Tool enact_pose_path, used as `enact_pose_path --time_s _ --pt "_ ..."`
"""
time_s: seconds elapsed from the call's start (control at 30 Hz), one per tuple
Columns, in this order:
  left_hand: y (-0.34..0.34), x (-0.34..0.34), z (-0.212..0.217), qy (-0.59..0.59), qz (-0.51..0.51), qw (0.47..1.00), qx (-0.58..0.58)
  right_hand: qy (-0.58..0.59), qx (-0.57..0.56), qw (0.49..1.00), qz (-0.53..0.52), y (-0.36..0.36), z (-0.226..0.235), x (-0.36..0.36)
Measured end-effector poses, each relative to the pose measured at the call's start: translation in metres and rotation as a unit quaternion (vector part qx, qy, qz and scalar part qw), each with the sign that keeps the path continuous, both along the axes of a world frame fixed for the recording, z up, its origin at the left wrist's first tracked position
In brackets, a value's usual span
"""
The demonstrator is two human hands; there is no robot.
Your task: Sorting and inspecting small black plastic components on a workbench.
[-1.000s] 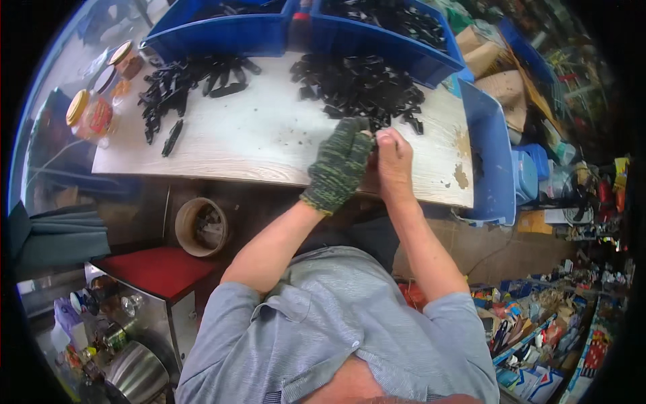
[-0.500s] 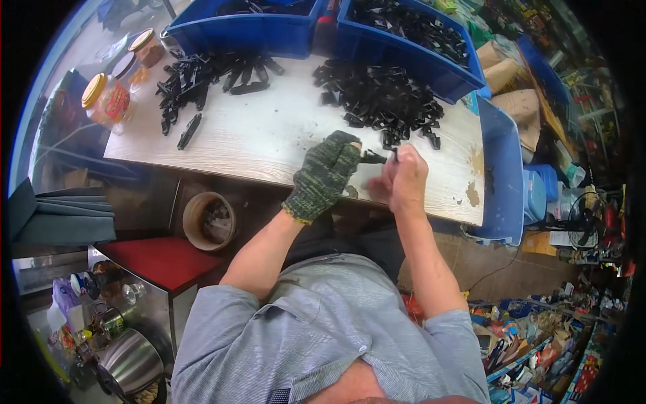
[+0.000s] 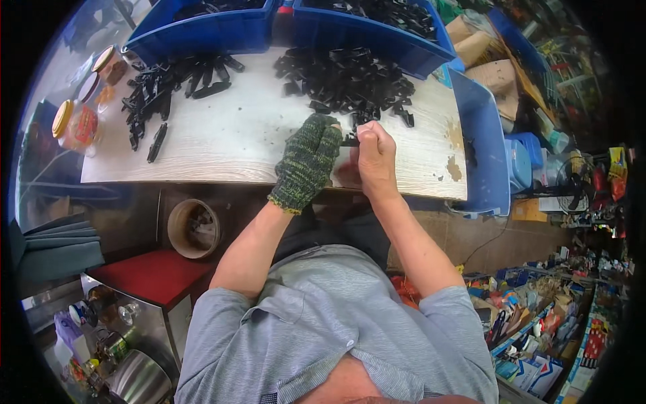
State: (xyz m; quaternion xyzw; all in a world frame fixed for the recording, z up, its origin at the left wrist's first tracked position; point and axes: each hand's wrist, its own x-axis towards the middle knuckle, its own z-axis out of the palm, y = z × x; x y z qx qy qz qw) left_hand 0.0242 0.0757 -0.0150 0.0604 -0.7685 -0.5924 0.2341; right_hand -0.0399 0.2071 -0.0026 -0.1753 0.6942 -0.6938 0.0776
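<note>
My left hand, in a dark green knitted glove that leaves the fingertips bare, is closed over the table's near edge. It grips a small black plastic part, which shows in the narrow gap between my hands. My bare right hand is curled with its thumb on top, at the other end of that part. Most of the part is hidden by my fingers. Just beyond my hands lies a heap of small black plastic parts. A second heap of longer black pieces is at the left, with one single piece apart from it.
Two blue bins with black parts stand along the back of the white table. Lidded jars are at the left edge. An upright blue tub adjoins the right edge. A round bucket stands below.
My hands have come closer together, and less of the black part shows between them. The whole view has shifted, so the table sits further left and higher.
</note>
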Motion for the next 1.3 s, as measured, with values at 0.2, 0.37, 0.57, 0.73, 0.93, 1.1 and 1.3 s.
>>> enact_pose_path --time_s 0.2,0.37,0.57,0.73,0.93,1.1,1.3 --pt "-0.012 -0.002 -0.014 -0.081 -0.064 0.994 -0.020 -0.014 -0.007 1.000 -0.015 0.002 -0.006 -0.001" --pt "0.004 -0.013 -0.043 0.152 0.105 0.888 -0.422 0.011 0.000 1.000 -0.012 -0.003 0.001 0.000" --pt "0.031 -0.019 -0.022 0.036 0.082 0.947 -0.307 0.036 0.035 0.999 -0.005 0.007 0.007 -0.003" --pt "0.025 -0.011 -0.011 0.026 0.032 0.990 -0.136 0.010 0.022 1.000 0.017 0.005 0.010 0.000" --pt "-0.061 -0.011 0.012 -0.086 0.163 0.933 -0.309 -0.147 -0.042 0.987 -0.050 0.026 0.022 -0.009" --pt "-0.158 0.000 0.017 -0.101 0.310 0.825 -0.463 -0.153 -0.125 0.947 -0.253 0.091 0.046 -0.074" --pt "-0.159 0.003 0.005 -0.131 0.286 0.794 -0.520 -0.115 -0.025 0.911 -0.395 0.132 0.041 -0.100"
